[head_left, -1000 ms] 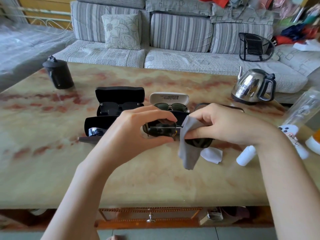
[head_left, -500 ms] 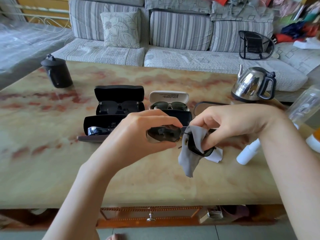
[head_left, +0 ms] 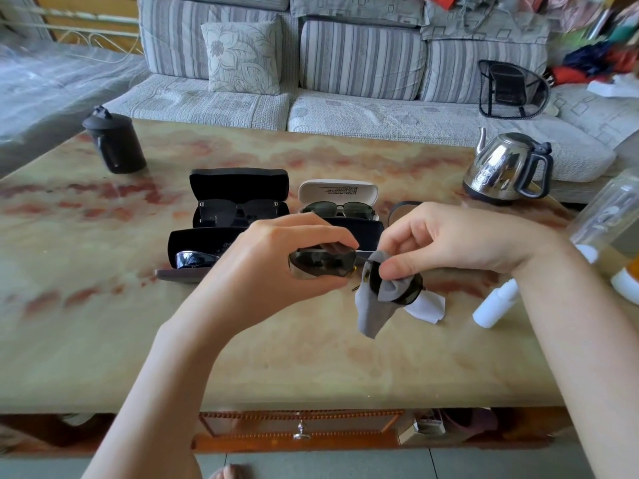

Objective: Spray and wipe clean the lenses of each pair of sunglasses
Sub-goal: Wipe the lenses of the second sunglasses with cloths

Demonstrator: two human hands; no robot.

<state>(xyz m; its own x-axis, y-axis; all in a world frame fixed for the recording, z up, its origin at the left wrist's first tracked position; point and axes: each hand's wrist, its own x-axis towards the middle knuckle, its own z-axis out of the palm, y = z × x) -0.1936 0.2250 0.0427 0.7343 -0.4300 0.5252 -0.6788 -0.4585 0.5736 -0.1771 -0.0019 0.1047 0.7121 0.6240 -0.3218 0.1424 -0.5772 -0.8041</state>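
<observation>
Clock read from table centre, 12 = sofa side.

1. Sofa (head_left: 345,108): grey striped, flower cushion, beyond table at 12.
2. Table (head_left: 103,340): marble-look top, beige w/ red veining.
3. Kettle (head_left: 505,167): steel, black handle, upright at 2.
4. Black jug (head_left: 116,143): lidded, upright at 10.
5. Clear bottle (head_left: 608,212): at 3 by frame edge, partly cut off.
6. Black case (head_left: 238,184): open, at 11, dark pair (head_left: 238,210) inside.
7. White case (head_left: 337,191): open, at 12, just beside item 6, metal-frame pair (head_left: 337,209) inside.
8. Front black case (head_left: 200,240): open, at 9, mirrored pair (head_left: 193,259) inside.
9. Left hand (head_left: 276,267): fingers over, thumb under, grasping one lens end of item 11.
10. Right hand (head_left: 460,240): thumb and fingers pinching item 12 onto the other lens.
11. Held sunglasses (head_left: 325,262): dark lenses, off the table at centre, between both hands, in front of the cases.
12. Grey cloth (head_left: 373,312): wrapped on one lens, tail hanging down.
13. Spray bottle (head_left: 494,304): white, lying on table at 3, under right wrist.
14. White paper (head_left: 427,305): on table, behind the cloth.
</observation>
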